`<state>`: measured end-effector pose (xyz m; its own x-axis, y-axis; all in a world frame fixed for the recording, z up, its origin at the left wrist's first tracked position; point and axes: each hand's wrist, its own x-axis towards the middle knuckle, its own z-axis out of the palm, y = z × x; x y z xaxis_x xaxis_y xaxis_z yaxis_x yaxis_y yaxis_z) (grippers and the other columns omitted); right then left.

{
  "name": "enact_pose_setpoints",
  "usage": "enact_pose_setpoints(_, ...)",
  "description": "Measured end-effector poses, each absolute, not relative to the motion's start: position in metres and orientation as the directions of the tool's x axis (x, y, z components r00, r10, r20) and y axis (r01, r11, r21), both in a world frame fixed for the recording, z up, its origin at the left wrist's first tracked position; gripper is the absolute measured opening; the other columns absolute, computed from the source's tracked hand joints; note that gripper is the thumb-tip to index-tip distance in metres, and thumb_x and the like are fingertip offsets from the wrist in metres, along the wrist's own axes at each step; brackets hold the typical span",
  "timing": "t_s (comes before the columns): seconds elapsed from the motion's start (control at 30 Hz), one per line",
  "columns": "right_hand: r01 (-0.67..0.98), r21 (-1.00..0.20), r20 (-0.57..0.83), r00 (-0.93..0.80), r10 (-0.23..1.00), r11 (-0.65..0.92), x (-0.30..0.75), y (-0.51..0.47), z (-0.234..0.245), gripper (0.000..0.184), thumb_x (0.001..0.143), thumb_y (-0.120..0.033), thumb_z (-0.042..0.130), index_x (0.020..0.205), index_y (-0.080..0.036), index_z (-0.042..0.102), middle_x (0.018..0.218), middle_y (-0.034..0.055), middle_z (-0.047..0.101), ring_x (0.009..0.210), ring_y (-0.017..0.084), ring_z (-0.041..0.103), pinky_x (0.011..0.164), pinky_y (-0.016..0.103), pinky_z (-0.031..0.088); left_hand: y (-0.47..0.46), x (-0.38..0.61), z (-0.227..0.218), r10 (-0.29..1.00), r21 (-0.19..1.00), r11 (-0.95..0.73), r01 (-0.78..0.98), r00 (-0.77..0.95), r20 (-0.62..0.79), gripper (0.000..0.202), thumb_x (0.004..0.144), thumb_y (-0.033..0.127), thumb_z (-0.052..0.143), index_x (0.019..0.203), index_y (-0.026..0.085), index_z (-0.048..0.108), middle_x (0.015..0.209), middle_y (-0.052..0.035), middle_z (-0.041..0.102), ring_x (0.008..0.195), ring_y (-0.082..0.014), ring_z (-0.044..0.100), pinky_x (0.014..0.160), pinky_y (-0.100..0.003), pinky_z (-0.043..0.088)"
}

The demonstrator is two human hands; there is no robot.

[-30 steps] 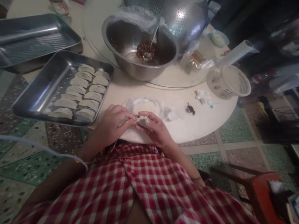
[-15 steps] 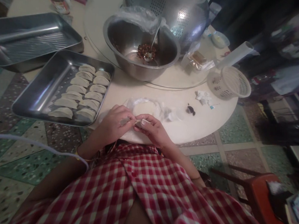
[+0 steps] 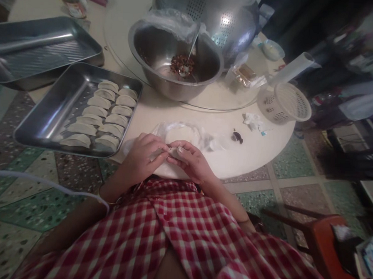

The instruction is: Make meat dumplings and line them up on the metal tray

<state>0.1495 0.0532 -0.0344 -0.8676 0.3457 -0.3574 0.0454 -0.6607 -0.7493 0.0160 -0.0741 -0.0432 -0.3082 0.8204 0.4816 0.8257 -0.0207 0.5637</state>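
Close to the table's front edge, my left hand (image 3: 147, 155) and my right hand (image 3: 190, 159) meet, fingertips pinching the edge of one pale dumpling (image 3: 172, 150). Most of that dumpling is hidden behind the fingers. Just beyond the hands lies a stack of round white dumpling wrappers (image 3: 182, 135) on clear plastic. To the left, a metal tray (image 3: 50, 120) holds two rows of folded dumplings (image 3: 81, 128). A large steel bowl (image 3: 176, 89) stands further back, with dark chopped filling (image 3: 178, 65) and a spoon (image 3: 193, 46) in it.
Another metal tray (image 3: 47, 45) sits at the far left. Behind the bowl leans a big perforated colander (image 3: 208, 15). On the right are a white plastic basket (image 3: 284, 103), a plastic-wrapped package (image 3: 246, 74), a crumpled tissue (image 3: 252, 121) and a small dark scrap (image 3: 237, 136).
My fingers have shifted slightly along the dumpling's edge, the right thumb pressing closer in. Trays, bowl and wrappers stay where they were.
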Motion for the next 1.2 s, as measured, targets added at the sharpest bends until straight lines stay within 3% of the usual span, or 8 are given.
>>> enact_pose_setpoints(0.27, 0.052, -0.753, -0.349, -0.877, 0.331, -0.656, 0.151, 0.053, -0.032, 0.031, 0.063, -0.043, 0.087, 0.084, -0.024, 0.074, 0.085, -0.004, 0.071, 0.076, 0.006, 0.068, 0.08, 0.019, 0.059, -0.072, 0.009, -0.046, 0.828, 0.629, -0.114, 0.769, -0.276, 0.488, 0.008, 0.089, 0.024, 0.059, 0.093, 0.023, 0.066, 0.092, -0.0027, 0.067, 0.09, -0.0201, 0.06, 0.081, -0.036, 0.047)
enact_pose_setpoints(0.57, 0.065, -0.765, -0.354, -0.873, 0.334, -0.641, 0.152, 0.055, -0.033, 0.038, 0.068, -0.039, 0.084, 0.1, -0.027, 0.069, 0.094, -0.0027, 0.071, 0.086, 0.01, 0.067, 0.084, 0.026, 0.06, -0.071, 0.001, -0.05, 0.842, 0.591, -0.099, 0.801, -0.249, 0.479, 0.022, 0.091, 0.035, 0.06, 0.106, 0.022, 0.069, 0.094, -0.0052, 0.065, 0.091, -0.0213, 0.057, 0.081, -0.036, 0.048)
enact_pose_setpoints(0.9, 0.071, -0.762, -0.362, -0.871, 0.332, -0.644, 0.151, 0.053, -0.03, 0.04, 0.071, -0.038, 0.081, 0.107, -0.026, 0.067, 0.095, -0.0021, 0.068, 0.091, 0.012, 0.066, 0.091, 0.032, 0.058, -0.072, 0.011, -0.051, 0.783, 0.481, -0.017, 0.876, -0.287, 0.551, 0.015, 0.091, 0.031, 0.059, 0.09, 0.021, 0.07, 0.088, -0.0053, 0.066, 0.087, -0.0226, 0.057, 0.078, -0.038, 0.046)
enact_pose_setpoints(1.2, 0.025, -0.779, -0.327, -0.869, 0.372, -0.627, 0.152, 0.047, -0.025, 0.036, 0.077, -0.042, 0.074, 0.108, -0.026, 0.065, 0.099, -0.0004, 0.067, 0.096, 0.014, 0.064, 0.098, 0.037, 0.056, -0.069, 0.029, -0.043, 0.715, 0.558, 0.036, 0.829, -0.411, 0.565, 0.008, 0.09, 0.023, 0.057, 0.086, 0.022, 0.064, 0.086, -0.0023, 0.069, 0.085, -0.0195, 0.061, 0.079, -0.037, 0.05)
